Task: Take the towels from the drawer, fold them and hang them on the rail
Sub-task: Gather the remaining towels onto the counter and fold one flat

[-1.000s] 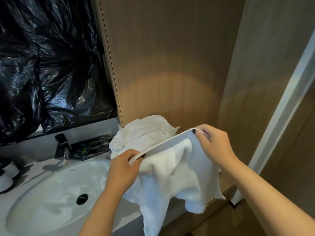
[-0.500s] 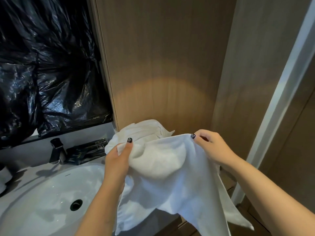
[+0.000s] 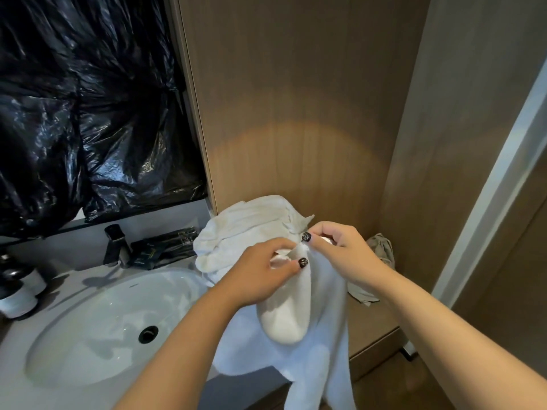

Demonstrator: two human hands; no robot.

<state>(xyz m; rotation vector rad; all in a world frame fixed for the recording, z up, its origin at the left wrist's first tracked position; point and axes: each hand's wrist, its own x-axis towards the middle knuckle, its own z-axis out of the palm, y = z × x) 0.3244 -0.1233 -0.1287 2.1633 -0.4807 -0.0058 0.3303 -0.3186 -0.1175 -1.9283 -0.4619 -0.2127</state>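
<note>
Head view: both hands, left and right, pinch the white towel, hanging lengthwise downward.

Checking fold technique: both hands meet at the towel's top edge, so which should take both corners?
Probably left: the left hand already pinches the white towel at the joined corners, while the right hand holds only its edge.

- A wood-grain wall panel is seen at the centre, lit low down by a warm arc of light.
- Crinkled black plastic sheeting is stretched over the upper left, above a pale grey ledge.
- A white oval basin with a dark drain is set into a grey countertop.
- A dark faucet is mounted behind the basin.
- A pale door frame is shown slanting at the right, beside further wood panelling.
</note>
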